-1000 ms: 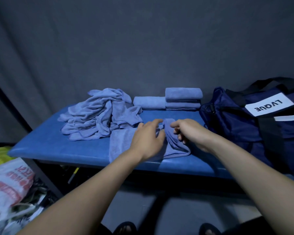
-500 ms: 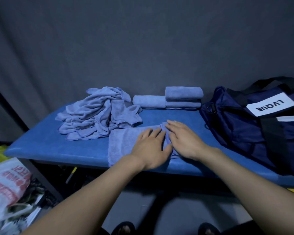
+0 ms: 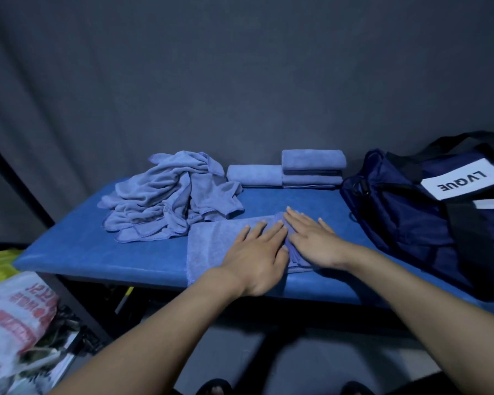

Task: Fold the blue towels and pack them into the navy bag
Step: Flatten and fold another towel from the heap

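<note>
Half-folded towel (image 3: 211, 246) lies at the bench (image 3: 97, 252) front edge, long axis running left-right along that edge. Both hands are flat on its right end, fingers straight: left hand (image 3: 257, 256) on the smooth part, right hand (image 3: 311, 238) on the bunched right end and nearer the navy bag (image 3: 405, 223) at the bench's right end. Unfolded pile (image 3: 169, 201) sits back-left, folded stack (image 3: 311, 169) at the back edge. Versus half a second ago: hands barely shifted, pressing in the same spot. A second ago both were pinching the bunched cloth.
</note>
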